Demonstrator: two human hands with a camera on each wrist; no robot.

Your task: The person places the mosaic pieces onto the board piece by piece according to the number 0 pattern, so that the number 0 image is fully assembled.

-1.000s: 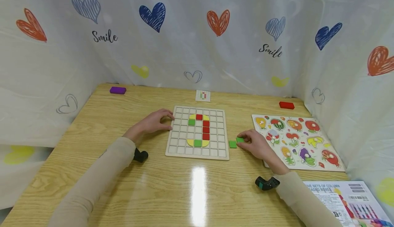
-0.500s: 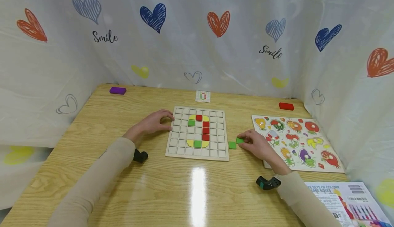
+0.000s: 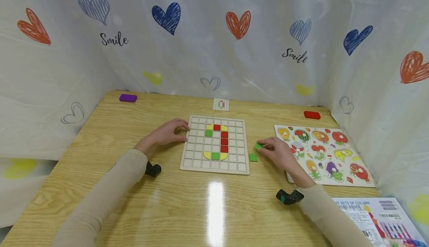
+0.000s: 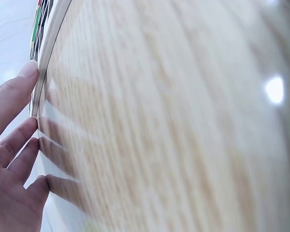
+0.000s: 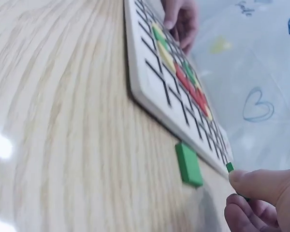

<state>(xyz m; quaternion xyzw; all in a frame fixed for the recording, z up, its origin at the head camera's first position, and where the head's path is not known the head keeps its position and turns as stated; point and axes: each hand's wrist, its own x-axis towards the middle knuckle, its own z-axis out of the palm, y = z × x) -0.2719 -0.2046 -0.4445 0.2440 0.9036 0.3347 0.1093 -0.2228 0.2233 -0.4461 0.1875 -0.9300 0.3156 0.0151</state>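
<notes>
Green is what we pinch: our right hand [image 3: 279, 154] holds a green square tile [image 3: 258, 146] between thumb and fingertips, just right of the wooden grid board [image 3: 214, 167] on the table [image 3: 201, 209]. A second green tile [image 3: 253, 157] lies flat on the table, near the board's right edge. Our left hand [image 3: 167, 132] rests at the board's left edge, fingers loosely spread and touching its rim. Right of us lies a fruit puzzle board [image 3: 363, 181].

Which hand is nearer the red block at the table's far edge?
Right. The right hand lies in front of the red block; the left hand rests across the grid board from it.
</notes>
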